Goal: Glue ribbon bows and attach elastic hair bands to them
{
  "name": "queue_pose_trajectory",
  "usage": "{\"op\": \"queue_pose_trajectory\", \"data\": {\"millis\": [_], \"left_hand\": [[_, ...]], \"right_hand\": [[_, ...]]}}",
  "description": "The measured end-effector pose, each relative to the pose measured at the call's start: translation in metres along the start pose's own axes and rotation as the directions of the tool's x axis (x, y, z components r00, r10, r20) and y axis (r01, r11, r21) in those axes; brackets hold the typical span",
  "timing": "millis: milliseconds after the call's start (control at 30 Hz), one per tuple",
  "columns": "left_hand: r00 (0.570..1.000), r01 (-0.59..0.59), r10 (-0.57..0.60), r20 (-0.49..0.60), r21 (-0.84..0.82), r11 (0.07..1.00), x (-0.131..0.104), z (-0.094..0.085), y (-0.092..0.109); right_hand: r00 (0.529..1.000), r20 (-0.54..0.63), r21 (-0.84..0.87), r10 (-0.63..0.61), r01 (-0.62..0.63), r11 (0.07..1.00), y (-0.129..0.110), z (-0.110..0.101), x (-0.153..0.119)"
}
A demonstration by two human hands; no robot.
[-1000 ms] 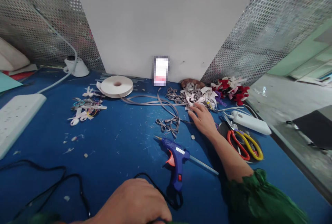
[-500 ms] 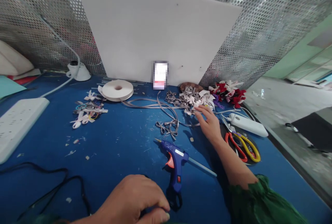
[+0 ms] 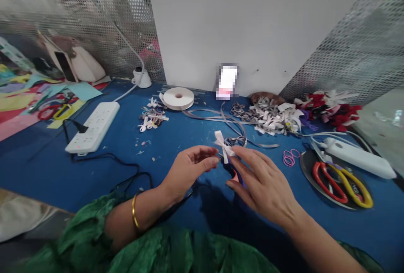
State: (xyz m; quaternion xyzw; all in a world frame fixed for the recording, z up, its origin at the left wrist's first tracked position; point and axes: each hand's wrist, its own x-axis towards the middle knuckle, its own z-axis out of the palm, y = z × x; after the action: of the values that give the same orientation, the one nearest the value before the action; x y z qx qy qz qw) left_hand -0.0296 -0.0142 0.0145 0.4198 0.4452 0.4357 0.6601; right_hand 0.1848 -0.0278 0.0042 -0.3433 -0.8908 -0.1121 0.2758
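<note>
A small white ribbon bow (image 3: 224, 147) is at the fingertips of my right hand (image 3: 265, 180), above the middle of the table. The thumb of this hand is lower, apart from the bow. My left hand (image 3: 189, 167) is just to the left, fingers curved and thumb apart, with nothing visible in it. Beneath my right hand lies a blue glue gun, mostly hidden, with its orange trigger (image 3: 235, 176) showing. Behind the bow are grey ribbon bows (image 3: 236, 141), partly covered.
A pile of white bows (image 3: 274, 117) and red bows (image 3: 334, 111) lie at the back right. Pink elastic bands (image 3: 289, 158) and scissors (image 3: 341, 182) are at right. A ribbon roll (image 3: 178, 98), finished bows (image 3: 151, 119) and a power strip (image 3: 94, 127) lie left.
My right hand has come from the white pile toward the middle and now has a white bow. My left hand has risen beside it. The view has turned left.
</note>
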Motion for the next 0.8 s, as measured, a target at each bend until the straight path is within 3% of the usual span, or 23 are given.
{"op": "queue_pose_trajectory", "data": {"millis": [267,367,500,567,700,800], "left_hand": [[0.997,0.068,-0.070,-0.015,-0.139,0.988,0.005,-0.002,-0.012],[0.995,0.096,-0.095,0.013,-0.166,0.981,0.005,-0.002,-0.012],[0.965,0.222,-0.187,0.182,-0.193,0.956,0.002,-0.001,-0.008],[0.935,0.279,-0.226,0.274,-0.173,0.945,-0.001,0.000,-0.008],[0.892,0.317,-0.254,0.374,-0.115,0.942,-0.003,0.002,-0.010],[0.882,0.304,-0.257,0.396,-0.059,0.951,-0.004,0.002,-0.011]], "right_hand": [[0.995,0.043,-0.016,-0.095,0.096,0.995,-0.020,0.006,-0.001],[0.992,-0.028,0.030,-0.125,0.126,0.992,-0.017,0.004,-0.003],[0.978,-0.162,0.181,0.134,-0.104,0.978,-0.011,-0.004,-0.007],[0.965,-0.109,0.252,0.237,-0.204,0.946,-0.010,-0.006,-0.006],[0.974,0.084,0.411,0.208,-0.224,0.884,-0.012,-0.004,-0.003],[0.961,0.118,0.536,0.249,-0.273,0.799,-0.015,-0.001,-0.001]]}}
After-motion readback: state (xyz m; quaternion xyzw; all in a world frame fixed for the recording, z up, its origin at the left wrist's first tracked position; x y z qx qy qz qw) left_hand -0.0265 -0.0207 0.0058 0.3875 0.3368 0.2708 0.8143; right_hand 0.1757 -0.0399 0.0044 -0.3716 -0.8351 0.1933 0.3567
